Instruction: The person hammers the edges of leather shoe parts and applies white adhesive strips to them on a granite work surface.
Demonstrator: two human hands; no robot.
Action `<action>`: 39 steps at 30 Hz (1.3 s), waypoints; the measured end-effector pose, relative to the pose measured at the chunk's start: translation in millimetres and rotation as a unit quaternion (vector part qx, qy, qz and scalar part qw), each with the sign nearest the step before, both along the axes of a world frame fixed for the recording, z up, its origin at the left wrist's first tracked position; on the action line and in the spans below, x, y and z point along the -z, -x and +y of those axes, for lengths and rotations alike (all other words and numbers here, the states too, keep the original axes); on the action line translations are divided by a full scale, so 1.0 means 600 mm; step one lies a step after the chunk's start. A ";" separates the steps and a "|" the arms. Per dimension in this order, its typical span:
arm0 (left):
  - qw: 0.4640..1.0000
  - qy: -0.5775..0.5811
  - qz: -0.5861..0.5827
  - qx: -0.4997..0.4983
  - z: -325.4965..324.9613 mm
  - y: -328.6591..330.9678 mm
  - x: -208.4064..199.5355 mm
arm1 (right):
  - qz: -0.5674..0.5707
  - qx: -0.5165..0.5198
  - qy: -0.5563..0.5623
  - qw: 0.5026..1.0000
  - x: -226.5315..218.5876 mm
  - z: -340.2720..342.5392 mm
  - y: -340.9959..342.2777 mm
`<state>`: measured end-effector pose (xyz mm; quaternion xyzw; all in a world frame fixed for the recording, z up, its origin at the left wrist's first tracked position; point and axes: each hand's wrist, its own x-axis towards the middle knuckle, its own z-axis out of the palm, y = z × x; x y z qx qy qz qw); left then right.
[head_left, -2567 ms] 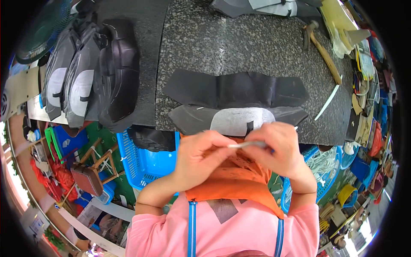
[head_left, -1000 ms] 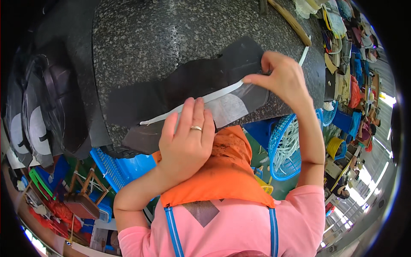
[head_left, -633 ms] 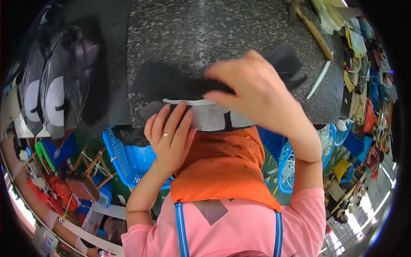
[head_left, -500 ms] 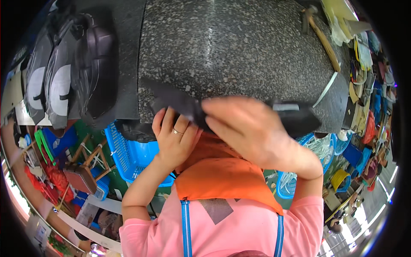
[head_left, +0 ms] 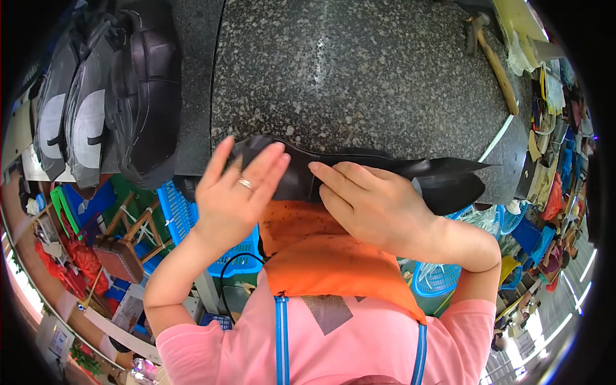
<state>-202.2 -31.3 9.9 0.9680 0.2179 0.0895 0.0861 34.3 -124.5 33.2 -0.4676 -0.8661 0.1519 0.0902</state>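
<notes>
A long black leather piece (head_left: 298, 176) with a wavy top edge lies along the near edge of the stone slab. My left hand (head_left: 237, 192), with a ring on one finger, is over its left end, fingers extended and apart. Flat on the middle of the leather rests my right hand (head_left: 378, 199), its fingers stretched out toward the left. Beyond that hand, the right end of the leather flares into a pointed flap and a rounded lobe. Part of the piece is hidden under both hands.
Folded black and grey leather pieces (head_left: 144, 96) are stacked at the left. A wooden-handled hammer (head_left: 497, 67) and a pale strip (head_left: 497, 138) lie at the right of the speckled slab (head_left: 346, 83). Below the edge are blue baskets (head_left: 176, 215) and, against my body, an orange apron (head_left: 333, 269).
My left hand has lifted off its pinch and opened out, moving a little left and farther away. The leather now lies flatter and more spread; my right hand has settled on it.
</notes>
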 end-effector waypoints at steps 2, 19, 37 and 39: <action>0.996 0.024 0.056 -0.071 0.015 0.024 -0.020 | 0.019 0.006 -0.026 0.999 0.006 -0.003 -0.003; 0.962 0.231 -0.138 -0.041 -0.069 -0.186 -0.020 | -0.166 0.182 -0.054 0.968 -0.042 -0.066 -0.110; 0.970 0.100 0.055 0.215 -0.045 -0.261 -0.037 | 0.141 0.439 0.001 0.887 0.031 -0.089 -0.154; 0.965 0.090 0.085 0.231 -0.035 -0.284 -0.046 | -0.001 0.390 -0.093 0.916 0.033 -0.081 -0.151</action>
